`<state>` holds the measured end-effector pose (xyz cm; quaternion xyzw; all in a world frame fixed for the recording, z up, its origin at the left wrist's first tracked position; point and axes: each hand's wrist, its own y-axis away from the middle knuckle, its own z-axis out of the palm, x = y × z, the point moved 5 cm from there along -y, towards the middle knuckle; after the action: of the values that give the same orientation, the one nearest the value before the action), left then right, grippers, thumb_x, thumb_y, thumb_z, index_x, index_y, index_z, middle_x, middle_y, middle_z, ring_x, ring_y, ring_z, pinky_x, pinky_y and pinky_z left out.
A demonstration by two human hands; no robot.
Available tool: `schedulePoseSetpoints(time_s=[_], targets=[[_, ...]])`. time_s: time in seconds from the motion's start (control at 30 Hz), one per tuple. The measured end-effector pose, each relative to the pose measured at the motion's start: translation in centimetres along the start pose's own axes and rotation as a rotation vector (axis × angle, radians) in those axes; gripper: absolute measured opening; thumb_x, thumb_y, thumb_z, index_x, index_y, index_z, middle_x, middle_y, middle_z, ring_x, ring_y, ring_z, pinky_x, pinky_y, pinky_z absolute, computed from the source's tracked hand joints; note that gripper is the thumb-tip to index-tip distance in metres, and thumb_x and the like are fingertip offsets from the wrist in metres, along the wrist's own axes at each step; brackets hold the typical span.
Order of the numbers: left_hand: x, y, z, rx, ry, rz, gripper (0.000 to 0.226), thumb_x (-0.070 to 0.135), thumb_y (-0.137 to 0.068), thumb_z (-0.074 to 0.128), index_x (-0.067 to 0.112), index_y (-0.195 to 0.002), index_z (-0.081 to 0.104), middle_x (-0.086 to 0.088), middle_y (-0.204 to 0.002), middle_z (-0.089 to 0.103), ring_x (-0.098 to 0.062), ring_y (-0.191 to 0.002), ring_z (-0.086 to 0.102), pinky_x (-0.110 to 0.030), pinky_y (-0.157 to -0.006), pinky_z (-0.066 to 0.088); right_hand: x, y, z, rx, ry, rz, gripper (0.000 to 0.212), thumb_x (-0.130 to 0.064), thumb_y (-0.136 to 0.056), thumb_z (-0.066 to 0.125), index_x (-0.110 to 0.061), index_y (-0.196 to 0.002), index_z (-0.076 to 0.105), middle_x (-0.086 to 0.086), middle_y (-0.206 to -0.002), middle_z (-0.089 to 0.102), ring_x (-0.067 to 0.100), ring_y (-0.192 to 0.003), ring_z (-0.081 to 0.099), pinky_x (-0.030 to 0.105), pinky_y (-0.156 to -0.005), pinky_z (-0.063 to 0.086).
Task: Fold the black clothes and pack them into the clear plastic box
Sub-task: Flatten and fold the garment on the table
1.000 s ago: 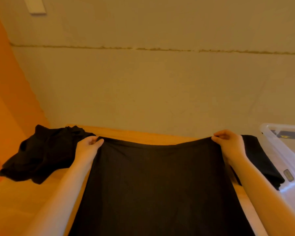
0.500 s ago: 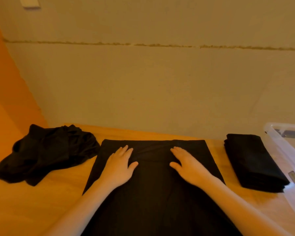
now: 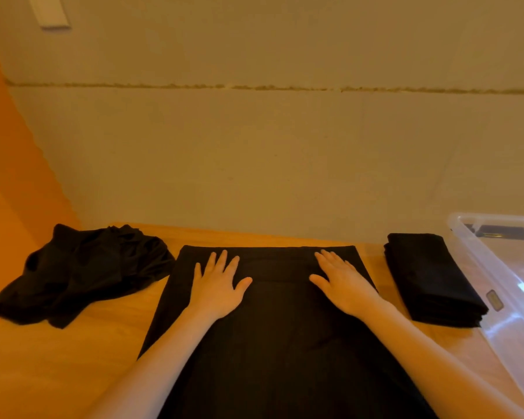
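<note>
Left hand [image 3: 217, 287] and right hand [image 3: 344, 284] flat, fingers straight, pressing black garment [image 3: 273, 343]; folded stack [image 3: 430, 276] at 3 o'clock, crumpled pile [image 3: 82, 270] at 9, clear plastic box [image 3: 502, 285] far right

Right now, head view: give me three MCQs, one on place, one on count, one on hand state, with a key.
1. The folded stack lies where?
A. inside the clear box
B. on the table beside the clear box
C. on the crumpled pile

2. How many separate black cloth items or heaps show on the table?
A. one
B. three
C. five

3. Both hands are:
A. flat on the spread garment
B. pinching its corners
C. lifted off it

Key: B, stack sits left of the box wall. B, crumpled pile, spread garment, stack. A, left hand and right hand press it with straight fingers.
</note>
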<state>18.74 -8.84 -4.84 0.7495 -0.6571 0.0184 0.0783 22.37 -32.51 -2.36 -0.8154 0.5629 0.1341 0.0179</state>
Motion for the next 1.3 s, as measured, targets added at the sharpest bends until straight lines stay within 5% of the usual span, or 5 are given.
schedulePoseSetpoints(time_s=[0.4,0.63,0.73,0.9,1.3], targets=[[0.5,-4.6,0.0,-0.060,0.020,0.090,0.060,0.054,-0.098,0.021,0.028,-0.151,0.010,0.001,-0.159,0.002,-0.019,-0.146,-0.002,-0.043,-0.117,0.002,2.8,-4.8,1.0,-0.072,0.037,0.072,0.061,-0.046,-0.099,0.025,-0.018,-0.149,0.008,-0.001,-0.158,0.002,0.015,-0.145,0.000,0.038,-0.116,0.004],[2.5,5.0,-0.5,-0.013,0.024,0.052,0.062,0.047,-0.098,0.029,0.025,-0.151,0.007,0.000,-0.159,-0.002,-0.020,-0.146,-0.006,-0.043,-0.117,0.001,-7.2,5.8,2.2,-0.086,-0.082,-0.151,0.064,-0.045,-0.095,0.038,-0.024,-0.148,0.009,-0.005,-0.157,0.003,0.012,-0.144,-0.001,0.036,-0.116,0.004],[1.3,9.7,0.7,-0.039,0.011,0.028,0.060,0.049,-0.098,0.026,0.029,-0.150,0.004,0.003,-0.159,-0.003,-0.017,-0.146,-0.007,-0.042,-0.117,0.001,-9.0,9.2,4.8,-0.133,0.020,-0.226,0.074,-0.066,-0.085,0.014,-0.028,-0.148,0.004,-0.007,-0.157,-0.002,0.008,-0.141,-0.009,0.035,-0.113,-0.005],[-4.6,14.3,1.3,0.003,-0.015,-0.157,0.058,0.052,-0.098,0.016,0.033,-0.149,-0.001,0.005,-0.159,-0.004,-0.015,-0.145,-0.007,-0.039,-0.118,0.001,-2.5,11.6,4.9,0.017,0.083,-0.049,0.130,-0.078,-0.033,-0.040,-0.029,-0.147,-0.002,-0.010,-0.156,-0.005,0.001,-0.131,-0.016,0.033,-0.112,-0.005],[-5.1,16.9,1.9,0.012,0.028,-0.236,0.061,0.053,-0.097,0.016,0.029,-0.150,-0.001,0.002,-0.159,-0.005,-0.016,-0.145,-0.009,-0.041,-0.118,0.002,4.4,16.2,3.8,-0.012,0.097,0.163,0.117,-0.081,-0.049,-0.031,-0.024,-0.147,-0.004,-0.006,-0.156,-0.006,0.007,-0.141,-0.010,0.034,-0.117,0.000]])
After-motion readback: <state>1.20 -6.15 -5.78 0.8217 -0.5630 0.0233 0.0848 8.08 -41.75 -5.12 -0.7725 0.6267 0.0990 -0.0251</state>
